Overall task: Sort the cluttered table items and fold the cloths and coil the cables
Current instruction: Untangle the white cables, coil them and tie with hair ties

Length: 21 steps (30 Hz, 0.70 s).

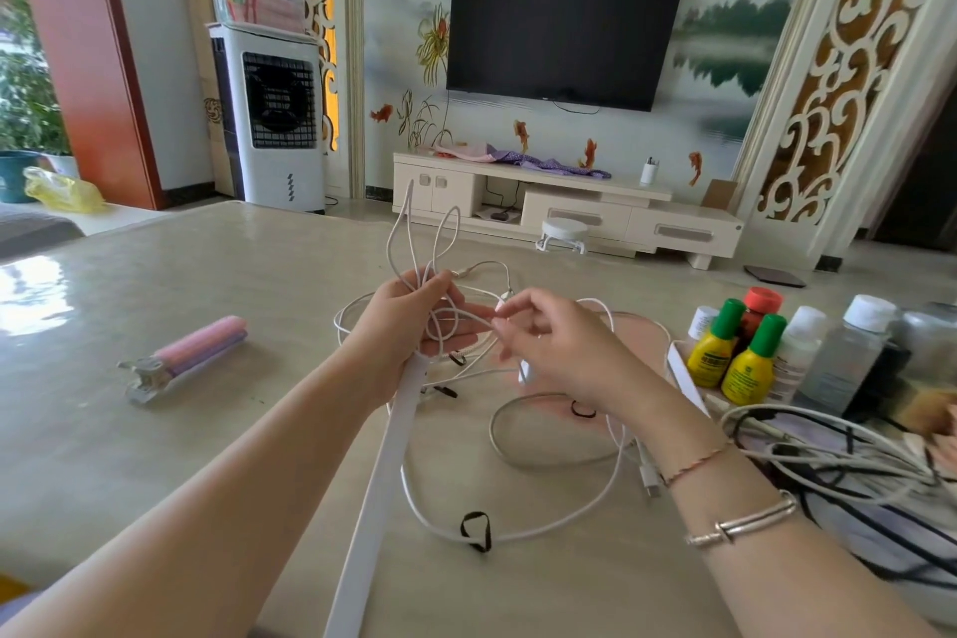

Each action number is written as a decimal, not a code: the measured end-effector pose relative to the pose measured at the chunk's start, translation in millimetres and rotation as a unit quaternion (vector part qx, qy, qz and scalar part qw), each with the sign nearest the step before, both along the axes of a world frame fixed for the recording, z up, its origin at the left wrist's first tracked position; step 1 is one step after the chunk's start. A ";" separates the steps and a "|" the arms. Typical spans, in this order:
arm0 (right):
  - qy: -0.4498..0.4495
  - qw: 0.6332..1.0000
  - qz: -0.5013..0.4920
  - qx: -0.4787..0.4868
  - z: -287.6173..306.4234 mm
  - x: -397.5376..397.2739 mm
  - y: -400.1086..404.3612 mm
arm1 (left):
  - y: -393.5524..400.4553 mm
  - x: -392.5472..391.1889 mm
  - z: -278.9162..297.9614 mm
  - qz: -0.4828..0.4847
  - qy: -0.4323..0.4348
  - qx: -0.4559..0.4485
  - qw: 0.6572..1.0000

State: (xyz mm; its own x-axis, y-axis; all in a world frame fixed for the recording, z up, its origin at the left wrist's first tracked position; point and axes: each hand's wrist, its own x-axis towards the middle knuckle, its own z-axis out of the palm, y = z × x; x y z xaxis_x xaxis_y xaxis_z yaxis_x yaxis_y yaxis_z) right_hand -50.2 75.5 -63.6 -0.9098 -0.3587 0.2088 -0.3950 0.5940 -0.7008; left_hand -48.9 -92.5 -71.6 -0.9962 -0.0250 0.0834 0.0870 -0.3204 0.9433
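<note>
A wide, glossy beige table [155, 430] fills the lower view, and beyond it a dark television [564, 29] hangs on the wall above a low cream cabinet [569, 210]. A white air cooler [277, 119] stands to the left of these. On the table's right edge, a heap of cloths [880, 534] lies under a loose bundle of grey and black cables [828, 461], just in front of a cluster of bottles [787, 352], two of them yellow with green caps. A tangle of white cables [518, 456] sprawls over the middle of the table, one strand carrying a black tie loop [475, 531]. A flat white strap [383, 471] runs from the bottom edge up to the left hand [414, 321], whose fingers are curled round several cable loops that stick up above it. The right hand [549, 342], just beside it, pinches a thin white strand between thumb and fingertips; its end plug seems to sit at the fingertips, though that is too small to be sure. A pink folded item with a metal clip [181, 360] lies well apart to the left.
</note>
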 end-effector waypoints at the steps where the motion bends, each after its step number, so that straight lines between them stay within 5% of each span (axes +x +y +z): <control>1: -0.013 1.000 0.006 0.008 -1.7 0.1 -0.2 | -0.7 -0.7 -0.8 0.005 0.003 -0.004 1.000; 7: -0.082 0.988 0.111 -0.076 3.1 -3.9 12.8 | -1.7 -0.9 -0.9 0.010 0.000 0.000 1.000; 13: -0.027 0.991 0.129 -0.019 12.7 -2.5 29.7 | -15.6 -7.3 -2.1 0.082 -0.050 -0.005 0.995; 17: 0.011 0.993 0.109 0.049 8.7 -2.8 25.2 | -9.9 -6.5 -3.3 0.054 -0.061 -0.144 0.986; 21: 0.131 0.982 0.050 0.127 0.2 -9.5 17.6 | 5.2 0.1 -4.7 -0.013 -0.010 -0.341 0.940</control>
State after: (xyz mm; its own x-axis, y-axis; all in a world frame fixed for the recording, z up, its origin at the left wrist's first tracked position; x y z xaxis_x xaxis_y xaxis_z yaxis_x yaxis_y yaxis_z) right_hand -59.7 93.1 -63.4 -0.7948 -0.5140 0.3228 -0.6067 0.6857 -0.4022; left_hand -48.8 -87.3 -76.3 -0.9973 0.0515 0.0516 0.0666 0.3569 0.9318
